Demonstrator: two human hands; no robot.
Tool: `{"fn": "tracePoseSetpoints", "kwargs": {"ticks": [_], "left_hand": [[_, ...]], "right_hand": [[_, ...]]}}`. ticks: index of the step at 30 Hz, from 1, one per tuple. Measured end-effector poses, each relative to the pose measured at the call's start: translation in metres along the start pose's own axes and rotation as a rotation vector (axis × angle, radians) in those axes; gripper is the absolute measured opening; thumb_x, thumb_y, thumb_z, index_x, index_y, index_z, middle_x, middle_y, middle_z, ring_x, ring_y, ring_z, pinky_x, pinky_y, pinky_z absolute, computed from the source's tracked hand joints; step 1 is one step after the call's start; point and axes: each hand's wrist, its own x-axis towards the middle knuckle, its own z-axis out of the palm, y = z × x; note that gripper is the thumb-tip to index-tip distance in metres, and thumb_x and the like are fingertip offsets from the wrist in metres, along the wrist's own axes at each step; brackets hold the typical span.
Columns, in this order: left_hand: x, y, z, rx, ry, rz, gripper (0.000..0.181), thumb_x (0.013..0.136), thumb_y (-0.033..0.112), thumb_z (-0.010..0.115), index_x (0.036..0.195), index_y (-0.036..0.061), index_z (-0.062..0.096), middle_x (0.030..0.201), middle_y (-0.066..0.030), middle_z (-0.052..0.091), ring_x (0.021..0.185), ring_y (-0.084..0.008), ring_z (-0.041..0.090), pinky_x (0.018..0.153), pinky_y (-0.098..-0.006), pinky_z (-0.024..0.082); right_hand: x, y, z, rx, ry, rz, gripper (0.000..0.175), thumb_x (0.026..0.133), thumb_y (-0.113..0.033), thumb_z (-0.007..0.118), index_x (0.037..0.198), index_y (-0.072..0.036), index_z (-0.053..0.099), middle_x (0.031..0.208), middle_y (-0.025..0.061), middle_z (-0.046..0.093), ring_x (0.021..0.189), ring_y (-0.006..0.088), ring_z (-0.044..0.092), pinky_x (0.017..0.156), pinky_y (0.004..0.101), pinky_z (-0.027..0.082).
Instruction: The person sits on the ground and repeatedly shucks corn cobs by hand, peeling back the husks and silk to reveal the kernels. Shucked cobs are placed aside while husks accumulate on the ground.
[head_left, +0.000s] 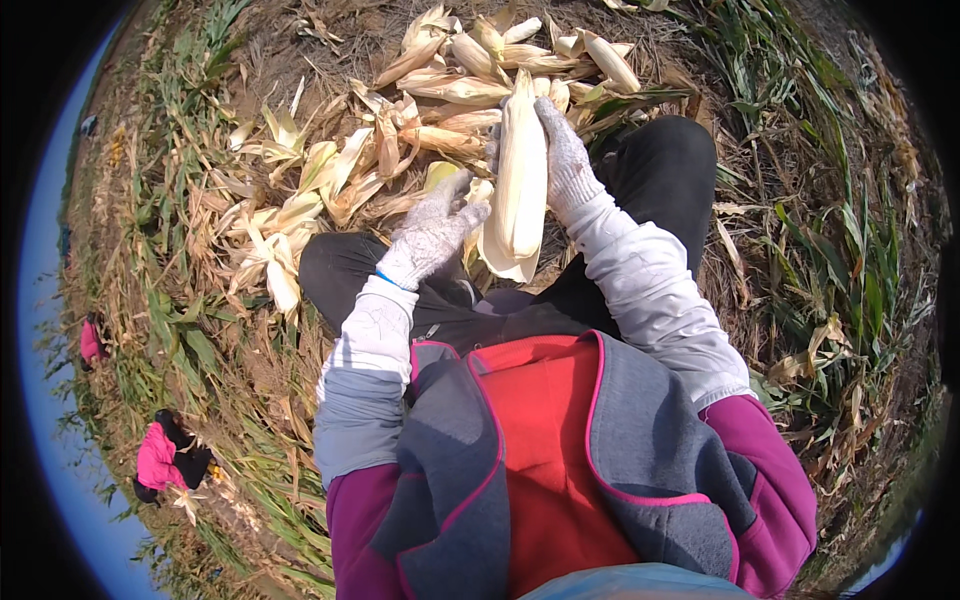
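A large ear of corn (521, 172) in pale, dry husk stands tip away from me between my knees. My right hand (564, 154), in a dirty white knitted glove, grips its upper part, thumb on the right side and fingers showing at the left. My left hand (433, 229), gloved the same way, is just left of the ear with thumb and fingers spread. Whether its fingertips touch the pale husk (480, 214) behind them is hard to tell. Past both hands lies a heap of corn ears (465, 86) in husks.
Loose opened husks (281, 217) lie left of the heap, by my bent left knee (341, 262). Green and dry corn stalks (855, 225) cover the ground on the right, and more stalks (202, 330) lie left. Farther left, a person in pink (161, 457) bends near the ground; another person (91, 341) is beyond.
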Motion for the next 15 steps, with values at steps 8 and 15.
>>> {"fn": "tracePoseSetpoints", "kwargs": {"ticks": [8,15], "left_hand": [[-0.003,0.003,0.074,-0.498,-0.016,-0.066,0.056,0.098,0.034,0.065,0.136,-0.0041,0.048,0.118,-0.0112,0.061,0.104,-0.0176,0.059,0.092,-0.0329,0.048],[-0.005,-0.015,0.114,-1.157,0.148,-0.226,0.056,0.094,0.033,0.069,0.137,0.0014,0.052,0.120,-0.0076,0.062,0.106,-0.0186,0.059,0.094,-0.0342,0.048]], "right_hand": [[-0.001,0.003,-0.011,-1.692,0.018,-0.732,0.034,0.101,-0.018,0.048,0.126,0.001,0.060,0.119,0.0142,0.067,0.115,0.0294,0.061,0.102,0.0357,0.045],[0.001,0.022,-0.014,-0.945,0.218,-0.333,0.037,0.105,-0.023,0.048,0.122,0.007,0.062,0.117,0.0154,0.068,0.110,0.0246,0.063,0.100,0.0330,0.047]]}}
